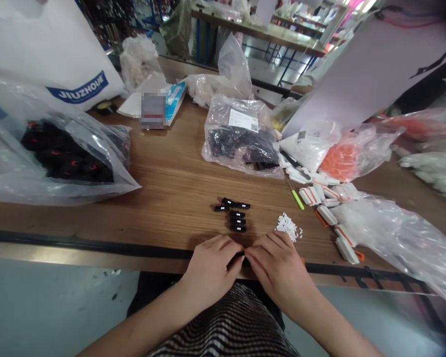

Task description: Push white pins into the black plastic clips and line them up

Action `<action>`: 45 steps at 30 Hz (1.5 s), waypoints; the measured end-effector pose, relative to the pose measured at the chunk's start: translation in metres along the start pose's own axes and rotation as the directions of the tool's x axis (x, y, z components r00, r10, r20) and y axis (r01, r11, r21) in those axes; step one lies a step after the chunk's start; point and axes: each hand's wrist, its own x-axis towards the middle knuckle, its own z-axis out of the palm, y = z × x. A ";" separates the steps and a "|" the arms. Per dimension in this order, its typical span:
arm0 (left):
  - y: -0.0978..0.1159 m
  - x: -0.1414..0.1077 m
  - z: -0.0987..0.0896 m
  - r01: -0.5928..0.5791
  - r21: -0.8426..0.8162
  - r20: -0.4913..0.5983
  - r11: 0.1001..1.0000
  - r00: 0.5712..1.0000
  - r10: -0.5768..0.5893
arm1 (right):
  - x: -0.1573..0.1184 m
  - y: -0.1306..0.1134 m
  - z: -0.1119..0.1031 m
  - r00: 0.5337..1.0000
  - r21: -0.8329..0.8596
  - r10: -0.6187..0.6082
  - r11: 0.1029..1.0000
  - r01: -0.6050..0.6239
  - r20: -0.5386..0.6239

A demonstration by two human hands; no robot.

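My left hand (211, 263) and my right hand (275, 263) meet at the table's front edge, their fingertips pinching a small black plastic part (239, 256) that they mostly hide. Just ahead of them lies a short group of similar black parts (235, 215) with white marks, on the wooden tabletop (171, 198). A small heap of white plastic bits (287, 226) sits just beyond my right hand. White parts with orange stripes (327, 203) lie further right, near a yellow-green tool (297, 199).
A large clear bag of black parts (59, 153) lies at the left, and a labelled bag of black parts (240, 139) stands at the back. Bags of orange and white items (338, 153) crowd the right side. Another workbench (260, 32) stands beyond.
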 end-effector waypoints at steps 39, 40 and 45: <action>-0.032 0.021 -0.052 0.085 0.385 -0.153 0.919 0.988 -0.027 | -0.020 0.021 -0.002 0.935 0.061 -0.019 0.997 0.043 -0.355; -0.033 0.024 -0.051 0.087 0.399 -0.149 0.913 0.988 -0.029 | -0.016 0.024 -0.006 0.930 0.037 -0.025 0.998 0.041 -0.366; -0.035 0.029 -0.044 0.090 0.413 -0.169 0.906 0.985 -0.021 | 0.015 0.058 -0.036 0.942 -0.093 0.039 0.993 -0.074 -0.332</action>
